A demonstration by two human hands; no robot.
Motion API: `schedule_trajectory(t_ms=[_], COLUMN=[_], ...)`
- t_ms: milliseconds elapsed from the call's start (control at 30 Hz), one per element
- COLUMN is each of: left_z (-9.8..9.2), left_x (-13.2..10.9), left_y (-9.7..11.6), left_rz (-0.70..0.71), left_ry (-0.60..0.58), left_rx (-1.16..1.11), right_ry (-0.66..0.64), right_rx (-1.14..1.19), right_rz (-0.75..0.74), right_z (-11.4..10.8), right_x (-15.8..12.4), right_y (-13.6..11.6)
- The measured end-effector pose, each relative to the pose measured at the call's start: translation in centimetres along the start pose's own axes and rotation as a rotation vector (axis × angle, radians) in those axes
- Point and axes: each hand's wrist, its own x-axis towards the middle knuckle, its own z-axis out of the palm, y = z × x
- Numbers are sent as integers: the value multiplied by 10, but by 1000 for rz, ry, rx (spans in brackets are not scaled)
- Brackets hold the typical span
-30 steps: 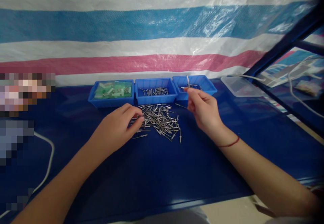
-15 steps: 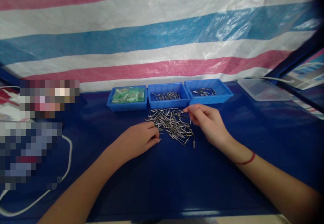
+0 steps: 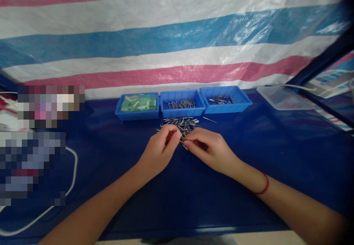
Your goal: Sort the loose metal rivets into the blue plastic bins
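Note:
A loose pile of silvery blind rivets (image 3: 188, 122) lies on the blue table, partly covered by my hands. My left hand (image 3: 162, 147) is closed in a pinch over the pile's near left part, with a blind rivet mostly hidden at its fingertips. Close beside it, my right hand (image 3: 211, 147) also pinches, thumb and forefinger together on a thin blind rivet end. The two sets of fingertips almost meet. One stray rivet (image 3: 210, 120) rests apart, behind my right hand.
Behind the pile stand three blue bins in a row: the left bin (image 3: 137, 116) holds green-and-clear packets, the middle bin (image 3: 184, 112) and right bin (image 3: 240, 103) hold rivets. A clear plastic lid (image 3: 284, 98) lies far right. A white cable (image 3: 75, 171) curves at left.
My right hand has come left and nearer from the pile's far right edge to meet my left hand. My left hand has lifted and turned its fingertips towards it. A stray rivet now shows behind.

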Motion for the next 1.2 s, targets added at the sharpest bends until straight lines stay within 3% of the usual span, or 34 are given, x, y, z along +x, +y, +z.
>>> schedule_trajectory(t_ms=[133,300,533,1067,1200], left_z=[-3,0,4,6,8], left_x=[1,1,2,3,3], left_y=[-3,-6,-5,-10,-11], left_rz=[88,192,124,162,147], left_ry=[-30,-201,-155,-211,-118], left_rx=[90,187,132,37,29], right_ry=[120,171,132,149,144], right_rx=[68,349,335,258,243], right_rz=[142,288,287,201,116], right_z=[-2,2,3,2,0], right_x=[0,0,-1,-2,-2], right_y=[0,-1,-3,-5,-3])
